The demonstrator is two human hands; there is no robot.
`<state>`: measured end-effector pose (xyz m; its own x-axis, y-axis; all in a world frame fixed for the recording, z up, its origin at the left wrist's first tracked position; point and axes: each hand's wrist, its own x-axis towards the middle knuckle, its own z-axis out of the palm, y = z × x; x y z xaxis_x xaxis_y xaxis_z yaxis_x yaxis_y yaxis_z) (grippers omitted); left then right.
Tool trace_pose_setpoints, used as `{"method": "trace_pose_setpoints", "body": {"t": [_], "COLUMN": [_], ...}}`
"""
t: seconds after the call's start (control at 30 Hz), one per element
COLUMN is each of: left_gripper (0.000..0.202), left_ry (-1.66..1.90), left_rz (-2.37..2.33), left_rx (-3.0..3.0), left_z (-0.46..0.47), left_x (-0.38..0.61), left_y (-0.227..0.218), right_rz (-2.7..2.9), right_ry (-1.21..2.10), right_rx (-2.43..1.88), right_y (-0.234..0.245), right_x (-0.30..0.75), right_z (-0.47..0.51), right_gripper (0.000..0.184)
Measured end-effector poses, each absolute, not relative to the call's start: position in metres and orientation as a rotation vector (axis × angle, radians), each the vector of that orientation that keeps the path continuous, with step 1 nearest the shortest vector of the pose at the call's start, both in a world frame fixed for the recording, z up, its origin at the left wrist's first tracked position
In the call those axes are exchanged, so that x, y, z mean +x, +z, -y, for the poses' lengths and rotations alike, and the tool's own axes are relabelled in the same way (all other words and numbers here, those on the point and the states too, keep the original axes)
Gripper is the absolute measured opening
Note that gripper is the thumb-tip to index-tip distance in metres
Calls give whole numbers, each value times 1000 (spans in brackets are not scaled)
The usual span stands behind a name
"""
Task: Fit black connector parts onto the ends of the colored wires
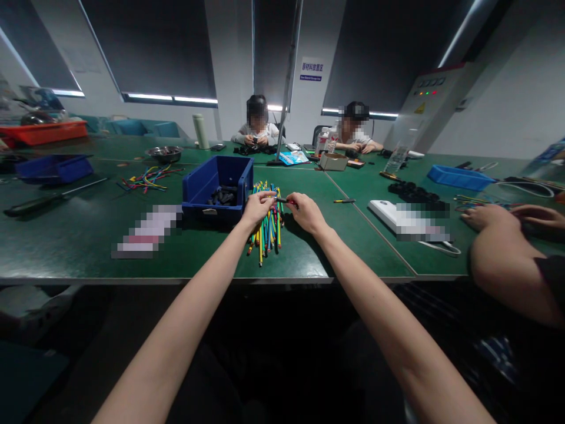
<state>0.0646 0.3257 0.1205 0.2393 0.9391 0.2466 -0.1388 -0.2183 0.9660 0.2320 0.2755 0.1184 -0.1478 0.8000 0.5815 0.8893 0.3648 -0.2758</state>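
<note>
My left hand (256,207) and my right hand (306,213) meet over a pile of coloured wires (267,227) on the green table (88,235). Between them they hold one short red wire (283,201) with a dark end, both hands pinched on it. The pile holds yellow, blue, green and red pieces lying lengthwise toward me. A blue bin (218,188) with dark parts inside stands just left of my left hand.
More loose wires (148,178) lie at the back left near a metal bowl (165,153). Another blue bin (53,168) and an orange tray (42,132) stand far left. A co-worker's arm (507,259) rests at right. Two people sit across the table.
</note>
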Motion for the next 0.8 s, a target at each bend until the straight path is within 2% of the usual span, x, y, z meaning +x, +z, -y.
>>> {"method": "trace_pose_setpoints", "body": {"t": [0.13,0.33,0.8], "left_gripper": [17,19,10], "left_ry": [1232,1209,1231], "left_rz": [-790,-760,-784], "left_rx": [1394,1417,1454], "left_z": [-329,-328,-326], "left_x": [67,67,66], "left_y": [118,120,123], "right_rz": [1914,1870,1898], "right_ry": [-165,-168,-246], "right_rx": [-1461,-1403,-1371], "right_y": [120,119,123], "right_x": [233,236,232], "right_z": [-274,-276,-275], "right_gripper": [16,15,12]}}
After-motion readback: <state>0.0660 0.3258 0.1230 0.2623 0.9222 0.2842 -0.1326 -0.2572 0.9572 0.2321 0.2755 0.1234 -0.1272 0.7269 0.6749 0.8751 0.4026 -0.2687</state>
